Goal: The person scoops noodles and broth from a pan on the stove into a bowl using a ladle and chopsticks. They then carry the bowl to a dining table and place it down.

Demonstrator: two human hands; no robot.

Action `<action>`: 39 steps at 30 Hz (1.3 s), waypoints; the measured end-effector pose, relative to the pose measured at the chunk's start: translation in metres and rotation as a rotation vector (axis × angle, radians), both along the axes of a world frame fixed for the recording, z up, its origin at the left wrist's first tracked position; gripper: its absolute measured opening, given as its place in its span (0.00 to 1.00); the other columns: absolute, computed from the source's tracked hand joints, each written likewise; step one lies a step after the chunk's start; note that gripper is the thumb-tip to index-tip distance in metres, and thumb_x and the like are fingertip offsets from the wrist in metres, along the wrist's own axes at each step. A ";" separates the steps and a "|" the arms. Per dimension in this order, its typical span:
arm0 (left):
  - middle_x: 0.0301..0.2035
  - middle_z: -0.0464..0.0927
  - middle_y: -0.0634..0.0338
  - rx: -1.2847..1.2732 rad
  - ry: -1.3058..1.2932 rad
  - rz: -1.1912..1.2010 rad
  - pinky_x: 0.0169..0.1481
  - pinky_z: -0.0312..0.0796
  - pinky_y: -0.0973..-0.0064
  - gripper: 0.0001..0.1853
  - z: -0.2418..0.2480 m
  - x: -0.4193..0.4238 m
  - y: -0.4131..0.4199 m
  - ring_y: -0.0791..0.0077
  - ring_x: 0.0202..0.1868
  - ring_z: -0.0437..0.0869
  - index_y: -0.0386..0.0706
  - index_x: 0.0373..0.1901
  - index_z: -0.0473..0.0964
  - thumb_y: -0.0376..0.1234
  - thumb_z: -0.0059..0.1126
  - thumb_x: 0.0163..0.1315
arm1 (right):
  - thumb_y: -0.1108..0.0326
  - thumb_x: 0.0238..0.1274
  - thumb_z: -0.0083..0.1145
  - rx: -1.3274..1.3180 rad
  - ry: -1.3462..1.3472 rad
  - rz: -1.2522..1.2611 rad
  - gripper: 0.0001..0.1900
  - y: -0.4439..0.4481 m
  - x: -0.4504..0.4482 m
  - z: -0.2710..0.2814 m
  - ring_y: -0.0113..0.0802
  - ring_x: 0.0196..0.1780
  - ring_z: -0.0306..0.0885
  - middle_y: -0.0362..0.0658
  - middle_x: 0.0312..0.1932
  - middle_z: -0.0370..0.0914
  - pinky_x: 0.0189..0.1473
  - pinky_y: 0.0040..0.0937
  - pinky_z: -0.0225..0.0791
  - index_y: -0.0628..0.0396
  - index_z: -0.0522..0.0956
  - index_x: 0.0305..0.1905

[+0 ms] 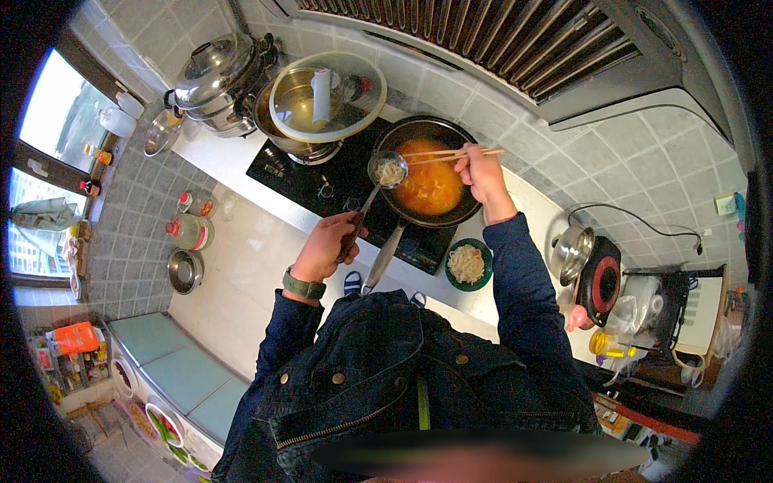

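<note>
My left hand (334,240) grips the dark handle of a metal ladle (375,192), whose bowl sits over the left rim of a wok (386,134). Pale noodle-like strips (390,173) fill the ladle. Wooden chopsticks (432,156) are held in my right hand (480,176), their tips reaching the ladle's bowl. Orange-red soup (429,187) with pale and red bits lies in the wok, which stands on a black glass hob (302,175). Below my right forearm, a green bowl (488,275) contains more of the pale strips.
A large pot (266,124) under a tilted glass lid (362,115) stands left of the wok. Farther left is a stacked steamer (220,108). A range hood (604,84) overhangs the hob. Right lie a steel pan (570,253) and a portable cooktop (601,281); the wok handle (385,256) points towards me.
</note>
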State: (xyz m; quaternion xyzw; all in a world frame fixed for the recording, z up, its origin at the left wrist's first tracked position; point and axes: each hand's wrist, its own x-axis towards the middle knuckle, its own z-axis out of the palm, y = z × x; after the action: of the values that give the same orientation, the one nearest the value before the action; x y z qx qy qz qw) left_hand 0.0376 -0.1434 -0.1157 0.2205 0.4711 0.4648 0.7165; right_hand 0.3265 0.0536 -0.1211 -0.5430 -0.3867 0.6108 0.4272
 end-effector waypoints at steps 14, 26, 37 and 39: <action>0.37 0.80 0.52 -0.062 0.077 0.076 0.20 0.62 0.76 0.23 0.007 -0.021 -0.028 0.72 0.19 0.73 0.30 0.64 0.64 0.28 0.39 0.68 | 0.61 0.73 0.47 -0.158 0.009 -0.159 0.12 0.039 -0.022 -0.145 0.28 0.14 0.62 0.42 0.17 0.72 0.13 0.29 0.52 0.56 0.74 0.35; 0.37 0.80 0.52 -0.066 0.012 0.095 0.19 0.62 0.76 0.22 0.008 -0.026 -0.023 0.72 0.17 0.71 0.31 0.63 0.65 0.28 0.41 0.68 | 0.65 0.73 0.41 -0.247 0.267 -0.263 0.09 0.046 -0.023 -0.151 0.30 0.20 0.65 0.48 0.27 0.76 0.18 0.27 0.59 0.59 0.69 0.40; 0.36 0.80 0.52 -0.025 -0.002 0.020 0.20 0.62 0.77 0.22 -0.004 -0.007 -0.006 0.73 0.18 0.72 0.30 0.63 0.67 0.29 0.42 0.69 | 0.65 0.69 0.48 -0.212 0.411 -0.202 0.08 0.012 0.010 -0.042 0.27 0.19 0.60 0.43 0.23 0.73 0.18 0.23 0.53 0.57 0.71 0.36; 0.36 0.80 0.52 0.006 -0.010 -0.007 0.20 0.62 0.77 0.22 -0.005 -0.004 -0.003 0.73 0.19 0.72 0.30 0.63 0.67 0.29 0.42 0.69 | 0.65 0.68 0.50 -0.190 0.410 -0.192 0.08 0.000 0.009 -0.022 0.27 0.19 0.61 0.43 0.22 0.73 0.18 0.24 0.53 0.58 0.73 0.38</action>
State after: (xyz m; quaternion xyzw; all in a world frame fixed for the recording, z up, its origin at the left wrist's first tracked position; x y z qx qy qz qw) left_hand 0.0334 -0.1466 -0.1203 0.2220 0.4656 0.4646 0.7198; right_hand 0.3357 0.0535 -0.1428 -0.4798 -0.1794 0.6985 0.4998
